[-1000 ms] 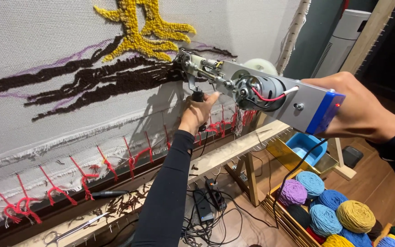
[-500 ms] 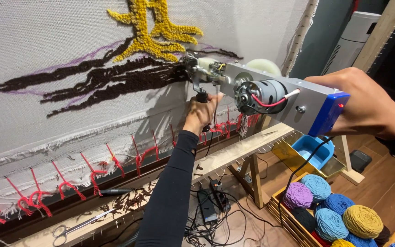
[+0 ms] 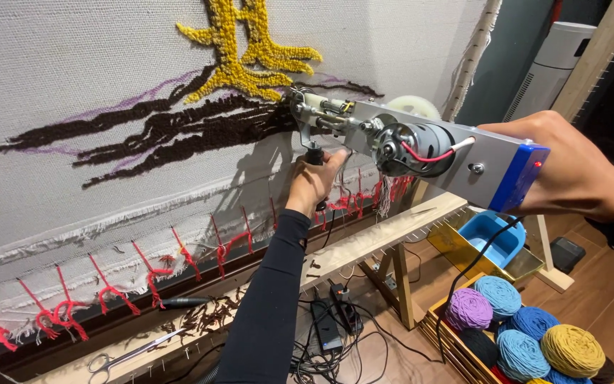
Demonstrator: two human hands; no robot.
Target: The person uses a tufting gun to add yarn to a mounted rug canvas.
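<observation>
A grey metal tufting gun (image 3: 421,146) with a blue rear end points its needle at a white cloth (image 3: 72,78) stretched on a wooden frame. My left hand (image 3: 314,181) grips the gun's black front handle, close to the cloth. My right hand (image 3: 577,174) holds the gun's rear grip. The needle touches the right end of a dark brown tufted patch (image 3: 179,131), just below a yellow tufted shape (image 3: 246,53). A black cable hangs from the gun's rear.
A wooden crate holds yarn balls (image 3: 527,334) in blue, purple and mustard at lower right. A blue tub (image 3: 492,238) sits behind it. Scissors (image 3: 119,355) and yarn scraps lie on the frame's ledge. Cables and a power strip (image 3: 328,327) lie on the floor.
The view has shifted, so the cloth design sits further right. Both hands keep their hold on the gun, and the needle stays at the brown patch.
</observation>
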